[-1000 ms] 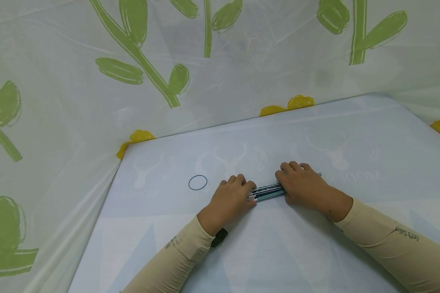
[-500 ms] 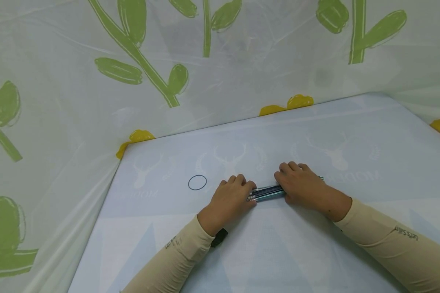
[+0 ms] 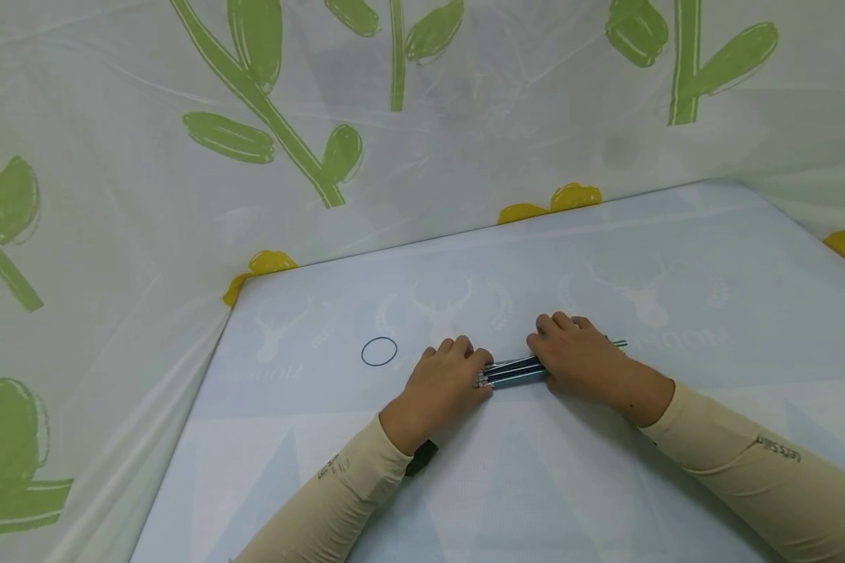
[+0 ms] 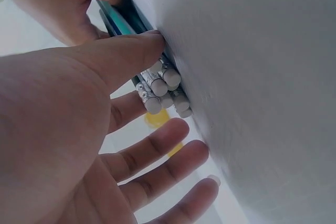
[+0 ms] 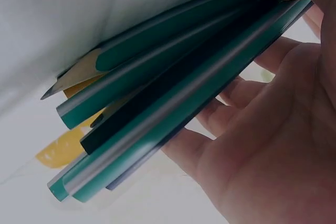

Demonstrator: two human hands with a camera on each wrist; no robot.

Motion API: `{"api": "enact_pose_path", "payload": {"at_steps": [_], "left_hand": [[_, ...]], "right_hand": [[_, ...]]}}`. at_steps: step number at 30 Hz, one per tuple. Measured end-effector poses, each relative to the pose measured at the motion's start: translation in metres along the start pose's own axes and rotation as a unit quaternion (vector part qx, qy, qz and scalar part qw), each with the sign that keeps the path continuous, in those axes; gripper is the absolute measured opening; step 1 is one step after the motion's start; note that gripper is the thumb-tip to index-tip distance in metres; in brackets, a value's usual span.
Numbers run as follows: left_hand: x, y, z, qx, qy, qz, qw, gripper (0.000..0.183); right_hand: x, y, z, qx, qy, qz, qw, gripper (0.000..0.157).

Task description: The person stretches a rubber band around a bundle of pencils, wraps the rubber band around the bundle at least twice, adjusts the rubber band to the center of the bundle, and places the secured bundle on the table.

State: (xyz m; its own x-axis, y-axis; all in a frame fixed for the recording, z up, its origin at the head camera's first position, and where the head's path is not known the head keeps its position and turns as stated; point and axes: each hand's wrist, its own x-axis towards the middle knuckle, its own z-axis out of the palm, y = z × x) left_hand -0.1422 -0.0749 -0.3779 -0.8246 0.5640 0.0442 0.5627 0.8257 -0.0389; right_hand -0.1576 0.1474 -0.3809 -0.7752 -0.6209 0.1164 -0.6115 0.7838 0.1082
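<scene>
Several pencils (image 3: 514, 372) lie bundled low over the table, their bodies green and dark. At the bundle's left end my left hand (image 3: 442, 387) pinches it between thumb and index finger, the other fingers apart from it. White erasers (image 4: 159, 87) with silvery ferrules poke out past that thumb in the left wrist view. My right hand (image 3: 580, 360) grips the bundle farther right. From the right wrist view, the far pencil ends (image 5: 79, 182) sit unevenly; one shows a sharpened point (image 5: 71, 80), others look flat. Part of the bundle is hidden under the right hand.
A thin dark-blue ring (image 3: 362, 353), like a rubber band, lies on the table left of the hands. The pale printed cloth covers the table (image 3: 310, 297). Behind its back edge hangs a white curtain (image 3: 465, 156) with green leaves and yellow shapes.
Pencil ends sticking out past my right hand have shifted slightly, now reaching a little farther right. The pencils between the hands have turned or settled closer. Both hands stay nearly in place.
</scene>
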Motion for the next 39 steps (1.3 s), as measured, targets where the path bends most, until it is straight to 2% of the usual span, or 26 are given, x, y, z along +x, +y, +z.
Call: {"api": "enact_pose_path", "payload": {"at_steps": [15,22,35,39], "left_hand": [[-0.0015,0.0001,0.0026,0.020,0.026,0.015,0.9993,0.037],[-0.0018,0.0009,0.0017,0.026,0.015,0.013,0.9995,0.038],[-0.0024,0.0010,0.0026,0.032,0.022,0.019,0.9991,0.038],[-0.0025,0.0000,0.0030,0.036,0.039,0.024,0.9983,0.038]], "right_hand": [[0.0010,0.0011,0.0022,0.006,-0.013,0.009,1.000,0.039],[0.0007,0.0004,0.0000,0.005,-0.024,0.004,1.000,0.037],[0.0011,0.0017,0.0002,-0.008,-0.019,-0.007,1.000,0.038],[0.0010,0.0026,0.0013,-0.017,-0.003,-0.011,1.000,0.039]]}}
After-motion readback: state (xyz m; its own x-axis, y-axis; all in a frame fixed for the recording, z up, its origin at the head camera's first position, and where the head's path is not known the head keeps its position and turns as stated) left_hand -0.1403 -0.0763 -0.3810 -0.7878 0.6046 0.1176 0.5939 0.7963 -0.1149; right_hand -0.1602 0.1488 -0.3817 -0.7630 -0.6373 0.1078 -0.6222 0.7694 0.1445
